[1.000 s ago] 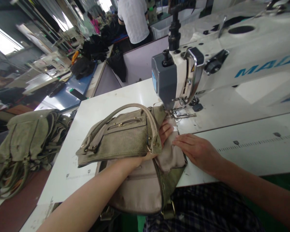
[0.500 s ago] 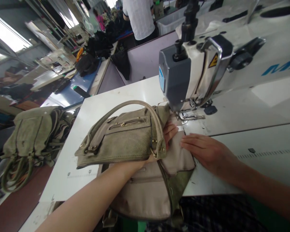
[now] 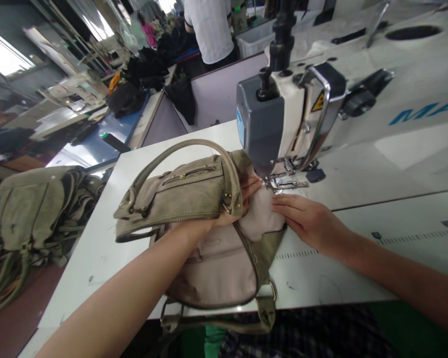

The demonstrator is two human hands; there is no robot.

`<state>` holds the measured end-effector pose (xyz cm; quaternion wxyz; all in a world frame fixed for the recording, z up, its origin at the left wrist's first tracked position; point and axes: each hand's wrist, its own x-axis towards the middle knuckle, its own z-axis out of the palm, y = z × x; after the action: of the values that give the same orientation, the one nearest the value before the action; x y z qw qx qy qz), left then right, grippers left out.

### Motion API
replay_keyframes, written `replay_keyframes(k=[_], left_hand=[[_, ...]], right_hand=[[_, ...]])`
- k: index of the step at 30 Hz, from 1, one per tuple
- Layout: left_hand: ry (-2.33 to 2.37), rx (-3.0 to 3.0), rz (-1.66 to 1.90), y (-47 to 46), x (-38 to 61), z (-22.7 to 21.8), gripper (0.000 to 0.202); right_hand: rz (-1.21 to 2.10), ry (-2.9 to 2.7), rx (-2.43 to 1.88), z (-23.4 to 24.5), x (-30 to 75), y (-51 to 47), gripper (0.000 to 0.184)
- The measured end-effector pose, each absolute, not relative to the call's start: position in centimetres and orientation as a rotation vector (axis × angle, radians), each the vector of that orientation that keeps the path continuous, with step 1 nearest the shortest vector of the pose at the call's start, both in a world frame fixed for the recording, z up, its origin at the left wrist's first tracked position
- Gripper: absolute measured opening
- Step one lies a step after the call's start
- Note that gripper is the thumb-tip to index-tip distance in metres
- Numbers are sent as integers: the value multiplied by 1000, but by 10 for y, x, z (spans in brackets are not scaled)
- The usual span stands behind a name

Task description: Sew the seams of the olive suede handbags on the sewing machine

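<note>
An olive-green handbag with brass zips and a curved handle lies opened on the white sewing table, its pale lining turned out toward me. My left hand reaches inside the bag, fingers pressing the lining near the presser foot; most of the hand is hidden by the bag's flap. My right hand lies flat, fingers stretched, on the lining's right edge just in front of the needle of the white and grey sewing machine.
A pile of similar olive bags sits at the left beyond the table's edge. A person in a white shirt stands at the back. Dark fabric heaps and a blue-topped bench lie behind at the left.
The bag and both hands have slid a little toward the needle; the lining's edge now sits right at the presser foot. My view has shifted slightly.
</note>
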<state>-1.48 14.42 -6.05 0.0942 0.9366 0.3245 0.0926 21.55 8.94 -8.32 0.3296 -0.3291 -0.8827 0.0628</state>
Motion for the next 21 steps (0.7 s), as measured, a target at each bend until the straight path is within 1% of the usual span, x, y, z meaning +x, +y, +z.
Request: replay_keyframes(k=[3,4,6,8,10,11,13,16,21], left_hand=[[1086,2746,137,110,-4,-32,31],[1110,2729,115,92,1,-22,30],[1133,2678,113,50,9,-11,37],[1136,2656,207,13,13,-11,48],[1149,2660,273,-13,10,-20,60],[1168,2660,287,-20,7,-26,64],[1207,2632,269,-26,-1,-35,71],[1179,2571,164,-20,-13,-33,85],[1004,2433,-44,2,-24,-9,85]], right_hand=[[275,-2356,-770,-79,217,77,35],[357,-2381,-743,-75,216,70,37],[560,-2421,-741,-64,215,55,38],[721,-2454,-792,-52,213,43,28],[804,-2506,-826,-42,212,35,19],[814,-2531,-834,-39,213,33,19],[778,-2561,-822,-40,216,30,22],[619,-2487,-745,-51,221,26,28],[515,-2274,-747,-64,221,18,25]])
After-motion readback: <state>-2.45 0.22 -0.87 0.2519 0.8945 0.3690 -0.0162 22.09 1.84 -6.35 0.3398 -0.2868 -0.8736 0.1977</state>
